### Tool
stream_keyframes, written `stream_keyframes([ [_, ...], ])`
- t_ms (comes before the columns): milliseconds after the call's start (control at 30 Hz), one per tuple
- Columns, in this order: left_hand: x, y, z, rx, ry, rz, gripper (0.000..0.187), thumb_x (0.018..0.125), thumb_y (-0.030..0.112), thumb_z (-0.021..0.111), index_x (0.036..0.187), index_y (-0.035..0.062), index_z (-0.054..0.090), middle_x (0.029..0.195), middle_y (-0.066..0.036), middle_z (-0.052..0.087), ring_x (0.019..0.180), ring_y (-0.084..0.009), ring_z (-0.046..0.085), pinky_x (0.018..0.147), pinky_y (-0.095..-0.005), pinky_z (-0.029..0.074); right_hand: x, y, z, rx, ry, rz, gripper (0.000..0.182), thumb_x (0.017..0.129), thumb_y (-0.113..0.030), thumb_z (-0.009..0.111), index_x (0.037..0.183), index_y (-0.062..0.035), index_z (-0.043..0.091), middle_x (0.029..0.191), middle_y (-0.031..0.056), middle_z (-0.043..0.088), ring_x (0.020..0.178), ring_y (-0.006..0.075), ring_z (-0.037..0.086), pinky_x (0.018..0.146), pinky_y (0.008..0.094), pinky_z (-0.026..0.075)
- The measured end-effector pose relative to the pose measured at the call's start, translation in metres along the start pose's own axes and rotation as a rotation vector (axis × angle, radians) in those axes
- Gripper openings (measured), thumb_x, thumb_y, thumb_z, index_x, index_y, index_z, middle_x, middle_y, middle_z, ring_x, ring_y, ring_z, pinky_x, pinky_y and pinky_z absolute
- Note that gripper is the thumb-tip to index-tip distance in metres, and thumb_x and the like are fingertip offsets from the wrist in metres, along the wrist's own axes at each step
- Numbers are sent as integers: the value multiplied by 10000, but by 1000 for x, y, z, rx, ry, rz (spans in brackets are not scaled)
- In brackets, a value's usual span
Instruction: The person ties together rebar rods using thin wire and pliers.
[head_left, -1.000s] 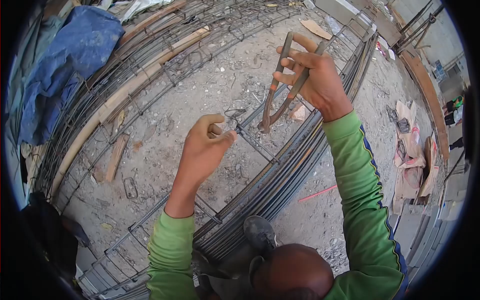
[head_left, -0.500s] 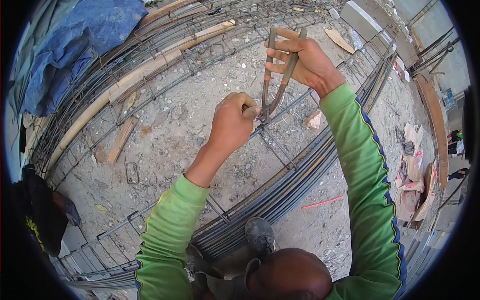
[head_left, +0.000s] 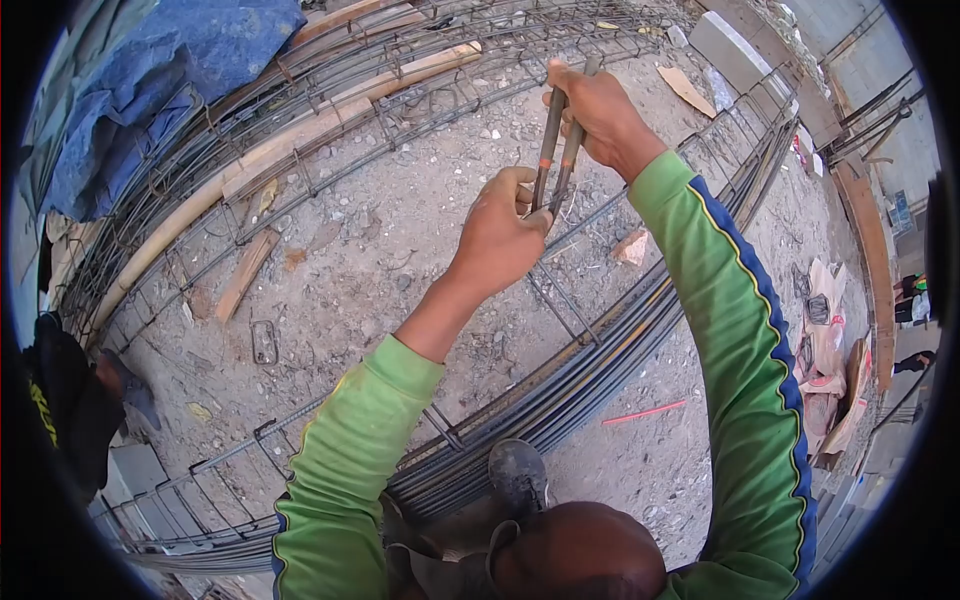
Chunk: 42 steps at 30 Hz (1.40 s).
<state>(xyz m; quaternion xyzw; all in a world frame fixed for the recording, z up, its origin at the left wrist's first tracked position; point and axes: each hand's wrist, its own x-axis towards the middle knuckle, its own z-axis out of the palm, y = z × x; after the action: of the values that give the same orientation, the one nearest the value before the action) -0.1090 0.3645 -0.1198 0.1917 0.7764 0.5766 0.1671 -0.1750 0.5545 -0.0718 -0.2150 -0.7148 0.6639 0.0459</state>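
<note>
My right hand [head_left: 600, 112] is closed around the handles of a pair of long-handled pincers [head_left: 553, 145], which are drawn close together. The pincers point down toward a rebar cage [head_left: 590, 222], and their jaws are hidden behind my left hand. My left hand [head_left: 497, 232] is curled at the lower end of the pincers, thumb and fingers bent in beside the jaws. What it pinches is hidden. Below both hands the cage's thin bars and cross ties run diagonally over the gravelly ground.
A bundle of long steel bars [head_left: 560, 390] lies near my shoe [head_left: 518, 470]. More rebar cages, a bamboo pole [head_left: 165, 240] and a blue tarp [head_left: 170, 80] are at upper left. A person in dark clothes [head_left: 70, 400] is at the left edge. A concrete block [head_left: 735, 48] stands upper right.
The pincer handles have come together, and my right hand has closed round them. My left hand has moved right and up, now covering the jaws.
</note>
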Motion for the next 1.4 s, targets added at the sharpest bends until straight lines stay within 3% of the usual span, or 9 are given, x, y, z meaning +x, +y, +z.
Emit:
stream_keyframes([
  [167, 25, -7, 34, 225, 185, 154, 757, 808, 200, 767, 1431, -56, 423, 1149, -209, 645, 1054, -335, 657, 901, -395, 515, 1, -14, 33, -452, 115, -147, 628, 923, -527, 642, 948, 100, 683, 956, 229, 677, 835, 321, 662, 760, 443, 523],
  [233, 46, -1, 41, -64, 169, -188, 606, 823, 195, 749, 1320, -81, 539, 1044, -201, 677, 1030, -309, 669, 883, -395, 508, -5, -23, 50, -720, 108, -266, 675, 902, -556, 654, 918, 118, 691, 982, 256, 678, 889, 321, 665, 786, 425, 520],
  [267, 58, -9, 52, 26, 393, -159, 389, 823, 298, 785, 965, -32, 633, 823, -199, 697, 789, -348, 698, 744, -456, 531, -5, -25, 53, -717, 112, -258, 675, 902, -556, 654, 918, 118, 691, 982, 256, 678, 889, 321, 665, 786, 425, 520],
  [367, 58, 6, 37, -283, 200, -317, 315, 902, 248, 675, 1007, -49, 672, 773, -89, 658, 607, -204, 623, 581, -358, 486, 10, -19, 44, -713, 68, -260, 717, 876, -598, 678, 959, 114, 690, 973, 256, 674, 928, 333, 664, 818, 453, 526],
  [500, 58, -21, 24, -874, -289, -278, 312, 958, 302, 658, 1046, 5, 619, 623, 27, 471, 463, -84, 424, 456, -281, 347, 38, 4, 5, -88, -189, -204, 791, 849, -643, 707, 1106, 100, 625, 1065, 239, 627, 1003, 355, 640, 868, 536, 526],
  [667, 59, -26, 16, -1057, -509, -178, 324, 968, 292, 671, 1037, -22, 628, 609, 16, 503, 433, -64, 392, 422, -244, 294, -2, -24, 11, 469, -698, -108, 457, 1015, -436, 571, 1141, 3, 560, 854, 54, 516, 765, 160, 540, 800, 372, 532],
  [867, 30, -2, 0, -499, -660, 177, 315, 789, 190, 852, 1041, 32, 748, 856, -32, 728, 792, -111, 652, 691, -270, 497, -117, -37, 1, 293, -578, -502, 250, 1017, -236, 552, 1007, 13, 523, 750, 52, 499, 693, 159, 502, 679, 357, 471],
  [1000, 21, 15, -10, -168, -771, 42, 358, 782, 176, 837, 1079, 12, 721, 964, -75, 721, 881, -143, 648, 779, -300, 501, -143, -2, -23, 466, -444, -700, 214, 1006, -233, 527, 981, -27, 473, 749, 54, 433, 679, 173, 439, 683, 388, 447],
  [1400, -20, -60, 2, 428, -483, 43, 346, 802, 30, 569, 1136, -24, 640, 1049, -289, 666, 1042, -445, 632, 920, -499, 502, -124, -5, -20, 523, -91, -536, 177, 1028, -200, 505, 1045, -24, 508, 813, 36, 478, 727, 174, 485, 705, 379, 469],
])
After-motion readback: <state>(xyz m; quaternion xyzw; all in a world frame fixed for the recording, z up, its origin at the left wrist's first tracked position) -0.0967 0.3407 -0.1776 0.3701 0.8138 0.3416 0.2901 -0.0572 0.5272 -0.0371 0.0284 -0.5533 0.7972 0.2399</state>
